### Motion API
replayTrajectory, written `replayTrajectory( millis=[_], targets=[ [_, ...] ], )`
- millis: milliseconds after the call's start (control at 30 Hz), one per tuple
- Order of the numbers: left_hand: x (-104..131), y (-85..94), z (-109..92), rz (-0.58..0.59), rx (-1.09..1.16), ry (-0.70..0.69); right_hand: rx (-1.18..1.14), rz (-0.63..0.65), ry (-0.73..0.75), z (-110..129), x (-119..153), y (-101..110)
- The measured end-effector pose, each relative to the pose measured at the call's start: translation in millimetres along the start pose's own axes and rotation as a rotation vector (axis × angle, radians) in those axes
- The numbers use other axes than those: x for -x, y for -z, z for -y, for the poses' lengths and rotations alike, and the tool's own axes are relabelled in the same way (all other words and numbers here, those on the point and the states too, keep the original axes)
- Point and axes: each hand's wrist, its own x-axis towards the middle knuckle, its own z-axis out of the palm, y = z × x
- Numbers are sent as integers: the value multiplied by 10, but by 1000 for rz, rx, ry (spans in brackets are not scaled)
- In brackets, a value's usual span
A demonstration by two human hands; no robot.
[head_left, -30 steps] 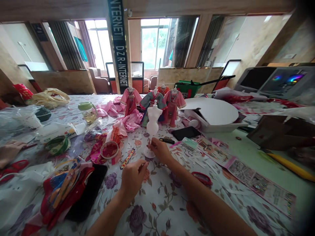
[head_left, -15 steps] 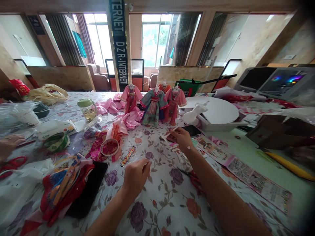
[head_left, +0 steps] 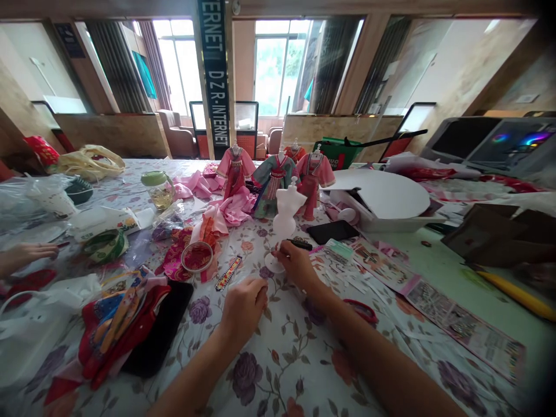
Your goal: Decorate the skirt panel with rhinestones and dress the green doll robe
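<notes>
Fingertips, bunched narrow on the right hand, right down at the round white base, but gripping or merely touching? Cannot tell, with the contact hidden. Over to the left hand: curled loosely above the cloth, thumb close in to the index finger, nothing visible in the pinch and too small to be sure. Just beyond the right fingers, the little white dress form, roughly upright, bare, just in front of the robed figures. Looks light, stiff and smooth, probably a touch slippery, easy to tip from up top. Best taken around the narrow waist, with base steadied low down, and gently at the thin neck knob. Close by the right knuckles, a black pen, then a dark phone. Beyond the left hand, a beaded strip and a round tub on bright fabric. Further out, 3 robed figures in a row, plus 1 in orange behind. Off to the right, paper strips and a big white disc; far left, a co-worker's hand, well apart from all this.
</notes>
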Motion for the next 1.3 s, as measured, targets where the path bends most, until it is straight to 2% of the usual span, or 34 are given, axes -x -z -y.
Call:
replayTrajectory(
  millis=[100, 167, 267, 367, 467, 567, 633, 733, 967, 1133, 1300],
  targets=[
    [-2, 4, -15, 23, -43, 0, 93, 9, 34, -18, 21, -66],
    [-4, 4, -23, 28, -53, 3, 134, 44, 49, -47, 11, -35],
    [-2, 8, -27, 30, -63, 5, 191, 61, 65, -94, -20, 122],
    [-9, 11, -23, 29, -62, -5, 285, 23, 92, -129, -34, 326],
    [-51, -14, -12, 41, -65, -78, 412, 66, 143, -147, 9, 416],
    [-123, -85, 16, 128, -150, -153, 520, 223, 215, -145, 105, 339],
    [-167, -143, 40, 210, -220, -138, 576, 316, 248, -132, 165, 254],
    [-212, -201, 54, 286, -270, -108, 640, 367, 257, -98, 206, 184],
    [-333, -208, -51, 317, -282, -119, 632, 193, 207, -41, 164, 264],
    [-401, -231, -67, 334, -270, -130, 491, 160, 155, -113, 104, 147],
    [-470, -277, -45, 348, -264, -127, 489, 99, 88, -173, -2, 54]
  ],
)
